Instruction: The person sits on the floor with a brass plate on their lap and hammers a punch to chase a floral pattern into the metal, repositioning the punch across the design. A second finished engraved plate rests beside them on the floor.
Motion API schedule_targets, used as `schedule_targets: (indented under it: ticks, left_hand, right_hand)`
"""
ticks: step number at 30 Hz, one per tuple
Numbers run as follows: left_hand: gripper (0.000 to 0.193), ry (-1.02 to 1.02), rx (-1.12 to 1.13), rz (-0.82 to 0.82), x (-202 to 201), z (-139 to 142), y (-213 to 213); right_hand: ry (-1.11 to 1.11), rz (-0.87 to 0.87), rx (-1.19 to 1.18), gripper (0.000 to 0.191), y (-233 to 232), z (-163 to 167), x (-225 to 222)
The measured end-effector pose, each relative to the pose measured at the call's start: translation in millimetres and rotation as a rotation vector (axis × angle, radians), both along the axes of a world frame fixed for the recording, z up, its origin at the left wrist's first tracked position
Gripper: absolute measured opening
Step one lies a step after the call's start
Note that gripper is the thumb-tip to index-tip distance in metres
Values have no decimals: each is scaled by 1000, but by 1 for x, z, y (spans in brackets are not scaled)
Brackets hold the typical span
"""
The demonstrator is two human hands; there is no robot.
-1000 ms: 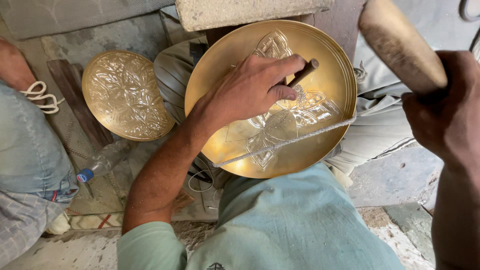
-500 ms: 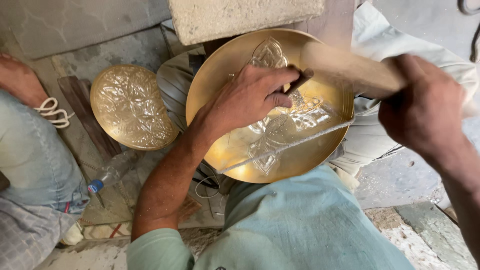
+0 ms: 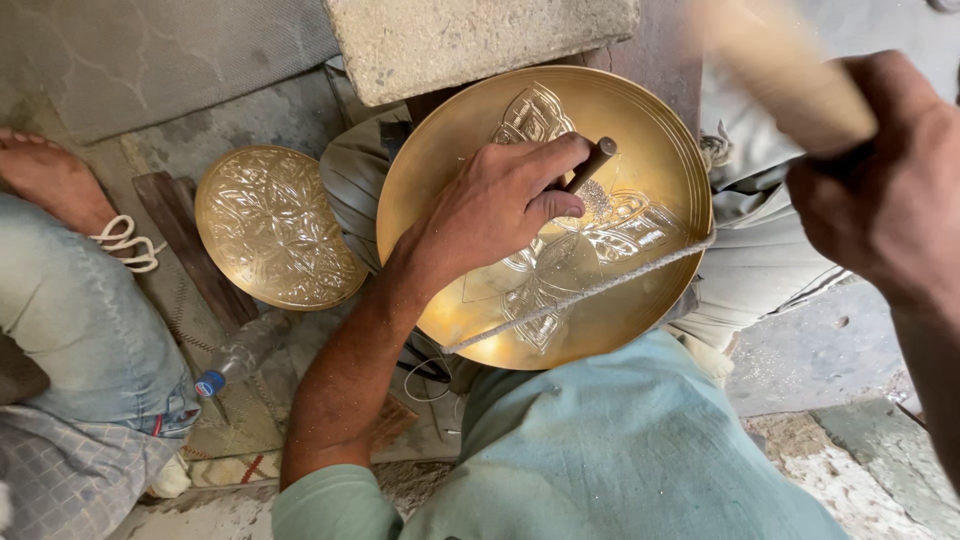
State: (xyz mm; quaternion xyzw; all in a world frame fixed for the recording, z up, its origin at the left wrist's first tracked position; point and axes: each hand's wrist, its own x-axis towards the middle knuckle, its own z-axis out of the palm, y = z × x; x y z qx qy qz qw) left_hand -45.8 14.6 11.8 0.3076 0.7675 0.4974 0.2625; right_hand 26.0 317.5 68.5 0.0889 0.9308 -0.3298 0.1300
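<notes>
Your brass plate (image 3: 640, 150) is polished metal, glossy and smooth at the rim, with a matt chased flower at its centre. The punch (image 3: 592, 163) looks like dull dark metal, the mallet (image 3: 790, 75) like pale bare wood. The cord (image 3: 590, 293) across the plate is rough fibre, the stone block (image 3: 480, 40) coarse and grainy, and the second plate (image 3: 275, 225) densely embossed brass

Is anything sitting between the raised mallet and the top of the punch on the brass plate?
Nothing visible does. The right hand holds the blurred wooden mallet up and to the right of the punch. The punch's top end sticks out bare above the left hand, over the brass plate. The cord lies lower across the plate.
</notes>
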Motion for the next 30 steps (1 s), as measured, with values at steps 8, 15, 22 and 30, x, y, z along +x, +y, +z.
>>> schedule_targets:
  ticks: [8, 15, 22, 30]
  left_hand:
    - [35, -15, -1, 1, 0, 0, 2]
    - [34, 25, -86, 15, 0, 4, 2]
    - [33, -5, -7, 21, 0, 1, 1]
    - [34, 8, -13, 24, -1, 2, 1]
  right_hand:
    - [19, -20, -70, 40, 0, -5, 3]
    - [-97, -196, -185, 50, -4, 5, -9]
    - [141, 269, 245, 42, -10, 17, -26]
    - [28, -63, -120, 43, 1, -3, -9]
